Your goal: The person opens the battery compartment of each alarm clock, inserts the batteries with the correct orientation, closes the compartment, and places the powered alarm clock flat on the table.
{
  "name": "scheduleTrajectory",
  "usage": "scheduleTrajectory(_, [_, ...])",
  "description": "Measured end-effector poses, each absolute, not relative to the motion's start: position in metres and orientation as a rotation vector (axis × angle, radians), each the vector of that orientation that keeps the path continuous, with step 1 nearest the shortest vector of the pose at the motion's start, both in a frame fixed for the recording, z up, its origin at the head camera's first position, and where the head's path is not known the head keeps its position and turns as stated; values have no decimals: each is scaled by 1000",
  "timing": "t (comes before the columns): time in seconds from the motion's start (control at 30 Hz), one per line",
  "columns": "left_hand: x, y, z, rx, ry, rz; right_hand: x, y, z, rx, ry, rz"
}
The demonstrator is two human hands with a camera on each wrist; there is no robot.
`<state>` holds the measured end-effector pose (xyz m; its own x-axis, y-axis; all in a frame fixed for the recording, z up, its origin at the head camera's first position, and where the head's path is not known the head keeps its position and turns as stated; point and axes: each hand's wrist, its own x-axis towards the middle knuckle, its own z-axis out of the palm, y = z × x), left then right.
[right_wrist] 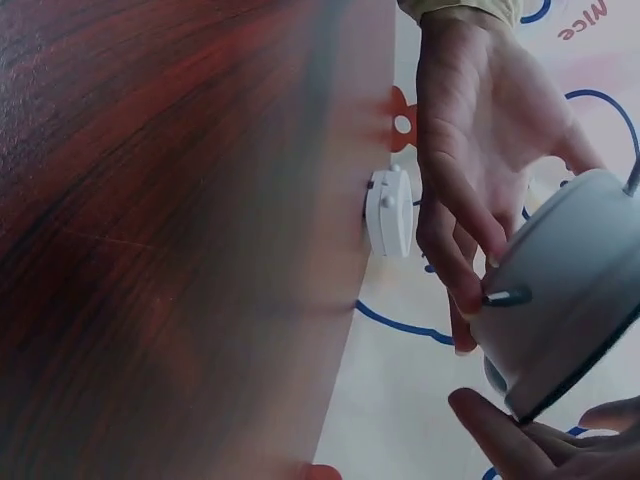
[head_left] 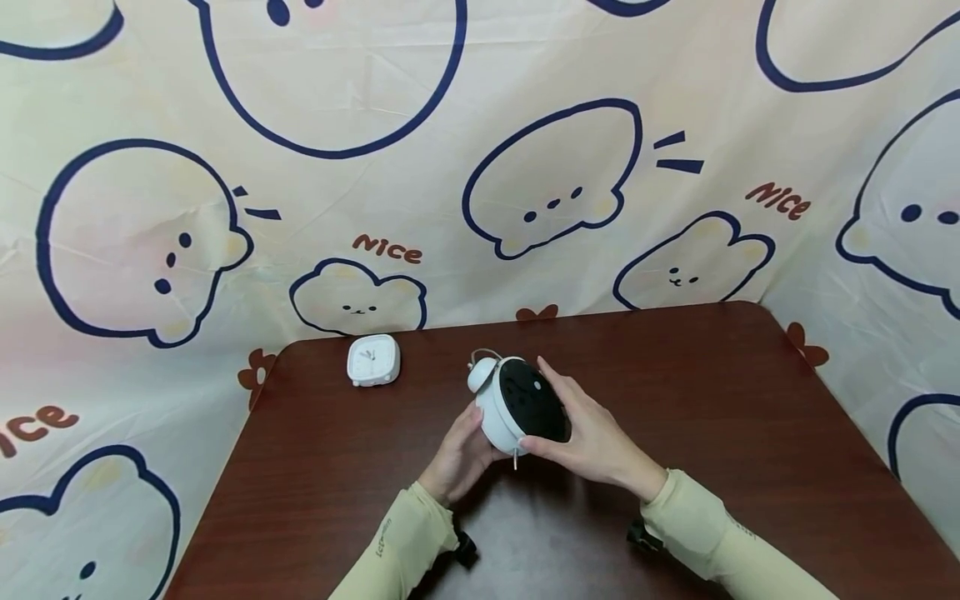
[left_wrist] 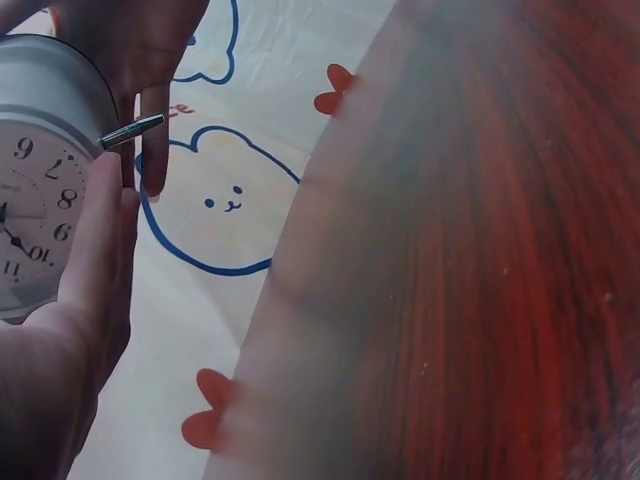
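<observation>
A white twin-bell alarm clock (head_left: 491,417) with a black back and thin metal legs is held tilted above the table, its back toward the head camera. My left hand (head_left: 467,457) grips its left side from below, the thumb on the white rim. The right hand (head_left: 592,429) holds the other side, with fingers at the top edge and thumb near a lower leg. Part of the numbered dial (left_wrist: 35,215) shows in the left wrist view. In the right wrist view, fingers of the left hand (right_wrist: 480,150) touch the clock's white side (right_wrist: 570,270) near a metal leg.
A small white square clock (head_left: 373,361) stands near the back left edge of the dark brown wooden table (head_left: 337,483). Behind and beside the table hangs a pale cloth (head_left: 555,50) with blue-outlined cartoon figures.
</observation>
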<state>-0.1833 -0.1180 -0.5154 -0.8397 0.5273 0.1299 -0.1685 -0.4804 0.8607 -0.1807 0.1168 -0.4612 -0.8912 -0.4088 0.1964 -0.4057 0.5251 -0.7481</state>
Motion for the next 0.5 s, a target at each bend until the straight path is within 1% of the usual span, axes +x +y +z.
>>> scheduleTrajectory(0.27, [-186, -117, -515, 444, 1435, 2330, -179, 120, -455, -800, 2799, -1296])
scheduleTrajectory(0.5, [-184, -115, -514, 322, 1512, 2368, -166, 102, -456, -890, 3060, -1064])
